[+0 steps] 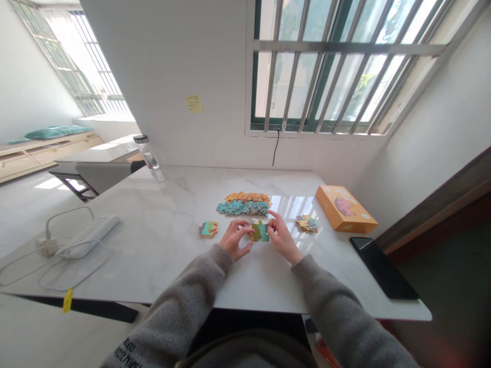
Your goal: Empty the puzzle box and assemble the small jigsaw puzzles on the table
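Daylight from a barred window (330, 61) falls across a white, marble-patterned bench (180, 199), where both hands work just on the near side of a long heap of teal cardboard puzzle pieces (241, 207). Between them is a small olive-green and teal cardboard puzzle section (260, 232); whether it is one piece or several joined, I cannot tell. The left hand (235, 239) pinches its left edge, thumb and fingers curved with a narrow gap; the right hand (282, 237) grips its right edge narrowly, one finger stretched towards the teal heap.

The step in hand looks like aligning or pressing knobbed edges together; the next move would call for level pieces and light, even pressure from both sides.

Outward from the teal heap, orange cardboard puzzle pieces (248, 198) lie against its far side. A small multicoloured stack of pieces (208, 229) sits to its near left, and a loose mixed pile (307, 223) to its near right. Farther right of it are an orange cardboard box (345, 208) and a flat black device (383, 268).
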{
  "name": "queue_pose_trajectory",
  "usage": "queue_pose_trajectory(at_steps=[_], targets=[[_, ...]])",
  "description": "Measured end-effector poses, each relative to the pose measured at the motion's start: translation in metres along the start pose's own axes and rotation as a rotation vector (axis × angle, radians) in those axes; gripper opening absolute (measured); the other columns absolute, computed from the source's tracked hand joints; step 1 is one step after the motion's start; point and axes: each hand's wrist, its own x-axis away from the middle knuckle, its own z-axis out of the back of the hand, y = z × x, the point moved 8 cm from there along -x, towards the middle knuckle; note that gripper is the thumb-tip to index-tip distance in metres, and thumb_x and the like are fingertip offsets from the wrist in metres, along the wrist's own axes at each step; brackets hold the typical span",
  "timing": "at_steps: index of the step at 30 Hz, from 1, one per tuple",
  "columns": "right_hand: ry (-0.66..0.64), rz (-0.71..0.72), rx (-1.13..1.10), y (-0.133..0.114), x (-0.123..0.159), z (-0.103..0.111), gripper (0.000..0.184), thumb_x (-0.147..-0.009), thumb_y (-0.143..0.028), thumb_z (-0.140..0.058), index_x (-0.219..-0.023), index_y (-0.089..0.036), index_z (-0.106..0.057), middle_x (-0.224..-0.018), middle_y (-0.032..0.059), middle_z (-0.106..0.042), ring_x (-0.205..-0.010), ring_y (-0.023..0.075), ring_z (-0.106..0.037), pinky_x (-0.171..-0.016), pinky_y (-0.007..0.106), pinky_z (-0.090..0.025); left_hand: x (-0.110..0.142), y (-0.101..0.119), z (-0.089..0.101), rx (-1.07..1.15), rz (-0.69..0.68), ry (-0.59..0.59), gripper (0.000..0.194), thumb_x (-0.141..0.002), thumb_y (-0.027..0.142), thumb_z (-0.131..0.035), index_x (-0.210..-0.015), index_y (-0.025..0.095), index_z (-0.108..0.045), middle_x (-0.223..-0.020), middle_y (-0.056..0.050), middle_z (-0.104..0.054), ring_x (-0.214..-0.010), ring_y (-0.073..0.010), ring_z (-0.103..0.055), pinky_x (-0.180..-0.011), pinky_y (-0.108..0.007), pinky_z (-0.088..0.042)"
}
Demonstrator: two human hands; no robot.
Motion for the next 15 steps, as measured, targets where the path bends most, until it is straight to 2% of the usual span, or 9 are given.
queue_pose_trajectory(at_steps=[3,5,7,9,11,15], targets=[[-0.033,0.024,-0.004,-0.004,0.001,-0.003,0.05,-0.09,-0.024,-0.047,-0.139,-0.02,-0.041,-0.075,-0.0041,-0.047,-0.067,0.0142,-0.047,-0.064,0.028,-0.042,-0.001,0.002,-0.001,-0.025,-0.038,-0.02,0.04,-0.076,0.016,-0.071,-0.114,0.025,-0.061,-0.125,-0.01,-0.054,-0.106,-0.0248,-0.056,-0.088,-0.041,-0.055],[-0.046,0.037,-0.011,-0.008,0.002,-0.005,0.049,-0.091,-0.025,-0.048,-0.14,-0.02,-0.04,-0.075,-0.0038,-0.048,-0.068,0.0142,-0.047,-0.065,0.028,-0.042,-0.001,0.002,0.0,-0.044,-0.052,-0.017,0.034,-0.078,0.02,-0.072,-0.11,0.025,-0.062,-0.12,-0.009,-0.057,-0.103,-0.0241,-0.058,-0.085,-0.04,-0.055],[-0.068,0.046,-0.018,-0.011,0.003,-0.008,0.051,-0.092,-0.025,-0.049,-0.141,-0.021,-0.038,-0.077,-0.0036,-0.049,-0.069,0.0142,-0.049,-0.067,0.029,-0.042,-0.001,-0.001,0.004,-0.09,-0.026,0.034,0.03,-0.079,0.026,-0.075,-0.107,0.024,-0.064,-0.113,-0.009,-0.058,-0.1,-0.0239,-0.06,-0.085,-0.04,-0.054],[-0.091,0.048,-0.026,-0.011,0.003,-0.011,0.053,-0.092,-0.026,-0.051,-0.143,-0.021,-0.036,-0.078,-0.0036,-0.05,-0.07,0.0143,-0.05,-0.068,0.029,-0.043,-0.001,-0.004,0.008,-0.141,0.011,0.079,0.031,-0.079,0.033,-0.077,-0.105,0.023,-0.064,-0.107,-0.009,-0.058,-0.098,-0.0241,-0.06,-0.084,-0.041,-0.053],[-0.079,0.042,-0.033,-0.009,0.002,-0.009,0.053,-0.092,-0.026,-0.051,-0.143,-0.021,-0.036,-0.078,-0.0036,-0.05,-0.07,0.0144,-0.05,-0.068,0.03,-0.043,0.0,-0.004,0.008,-0.166,0.009,0.069,0.033,-0.078,0.036,-0.078,-0.104,0.023,-0.064,-0.104,-0.008,-0.059,-0.096,-0.0242,-0.06,-0.084,-0.041,-0.053],[-0.003,0.041,0.026,-0.004,0.0,0.001,0.051,-0.092,-0.026,-0.05,-0.142,-0.022,-0.039,-0.078,-0.0028,-0.051,-0.07,0.0149,-0.051,-0.068,0.03,-0.043,0.0,0.002,0.008,-0.198,-0.004,0.054,0.028,-0.077,0.026,-0.076,-0.102,0.026,-0.066,-0.114,-0.009,-0.059,-0.105,-0.0268,-0.055,-0.091,-0.045,-0.05]])
